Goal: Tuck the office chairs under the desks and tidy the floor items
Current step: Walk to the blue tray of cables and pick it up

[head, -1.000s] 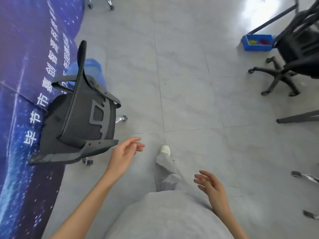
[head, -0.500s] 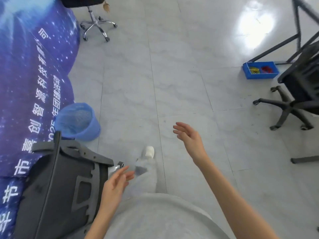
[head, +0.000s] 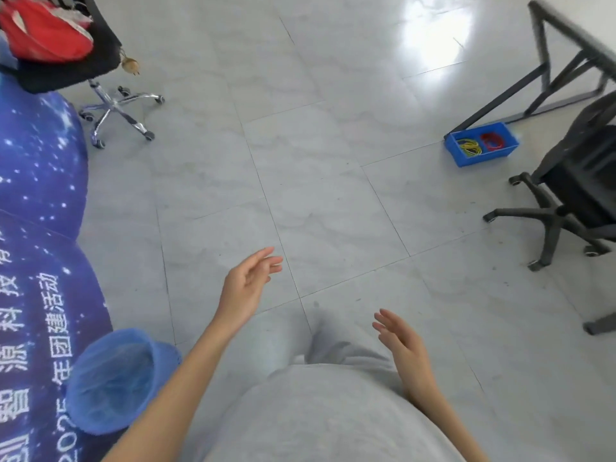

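While both hands hang empty, left hand (head: 245, 288) and right hand (head: 405, 345) with fingers loosely spread, I judge the risk is misreaching: the black office chair (head: 573, 195) and blue bin (head: 481, 145) sit well beyond my right fingertips.

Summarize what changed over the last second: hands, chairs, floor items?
The grey chair that stood at the left hand a second ago has dropped out of view as the person walked forward; that hand is away from it now. The right hand swung forward, then back low. Both hands are open and empty throughout. The blue waste bin, blue tray and black chair appear unmoved; only the view shifted.
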Action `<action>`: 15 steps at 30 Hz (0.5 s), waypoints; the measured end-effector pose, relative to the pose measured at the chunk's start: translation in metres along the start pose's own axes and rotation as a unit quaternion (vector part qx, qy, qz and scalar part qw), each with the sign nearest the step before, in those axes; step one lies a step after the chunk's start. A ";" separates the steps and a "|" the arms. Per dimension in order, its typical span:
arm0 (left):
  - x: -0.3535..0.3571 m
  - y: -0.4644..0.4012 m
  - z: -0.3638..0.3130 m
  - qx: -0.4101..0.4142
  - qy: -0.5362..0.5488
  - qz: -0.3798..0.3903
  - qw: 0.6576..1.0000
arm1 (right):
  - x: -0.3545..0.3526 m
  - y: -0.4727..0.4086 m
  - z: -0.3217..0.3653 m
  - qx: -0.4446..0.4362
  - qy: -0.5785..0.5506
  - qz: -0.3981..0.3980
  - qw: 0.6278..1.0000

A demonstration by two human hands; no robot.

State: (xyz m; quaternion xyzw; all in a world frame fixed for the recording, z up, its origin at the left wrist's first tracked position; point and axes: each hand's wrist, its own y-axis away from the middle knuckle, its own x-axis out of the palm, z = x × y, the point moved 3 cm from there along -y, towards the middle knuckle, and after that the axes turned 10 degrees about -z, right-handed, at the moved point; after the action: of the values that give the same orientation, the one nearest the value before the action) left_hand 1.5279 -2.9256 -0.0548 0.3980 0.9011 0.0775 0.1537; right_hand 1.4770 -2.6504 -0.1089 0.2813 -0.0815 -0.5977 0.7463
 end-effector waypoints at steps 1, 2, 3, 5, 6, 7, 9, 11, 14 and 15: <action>0.010 -0.026 -0.009 0.002 0.002 0.007 1.000 | 0.003 -0.018 0.008 0.002 -0.005 -0.011 1.000; 0.021 -0.051 -0.015 0.002 0.003 0.014 1.000 | 0.007 -0.040 0.017 0.003 -0.010 -0.021 1.000; 0.031 -0.075 -0.018 0.002 0.002 0.019 1.000 | 0.011 -0.064 0.027 0.002 -0.014 -0.027 1.000; 0.052 -0.120 -0.022 -0.008 -0.001 0.021 1.000 | 0.022 -0.119 0.054 0.004 -0.019 -0.027 0.999; 0.061 -0.140 -0.024 -0.018 -0.002 0.019 1.000 | 0.027 -0.149 0.071 0.003 -0.019 -0.022 1.000; 0.069 -0.159 -0.026 -0.032 -0.002 0.012 0.999 | 0.033 -0.179 0.091 -0.002 -0.014 -0.017 1.000; 0.082 -0.189 -0.034 -0.059 0.005 -0.013 0.998 | 0.042 -0.236 0.139 -0.023 -0.001 -0.004 1.000; 0.093 -0.221 -0.045 -0.075 0.002 -0.030 0.997 | 0.052 -0.291 0.196 -0.058 0.004 0.015 0.998; 0.110 -0.272 -0.066 -0.092 -0.007 -0.037 0.995 | 0.064 -0.362 0.275 -0.095 0.000 0.028 0.995; 0.117 -0.290 -0.074 -0.090 -0.009 -0.040 0.995 | 0.066 -0.383 0.296 -0.103 -0.006 0.031 0.994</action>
State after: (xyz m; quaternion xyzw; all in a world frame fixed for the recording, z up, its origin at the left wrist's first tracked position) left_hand 1.2274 -3.0349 -0.0860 0.3464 0.9043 0.1486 0.2003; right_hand 1.0352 -2.8569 -0.0766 0.1967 -0.0330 -0.5817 0.7886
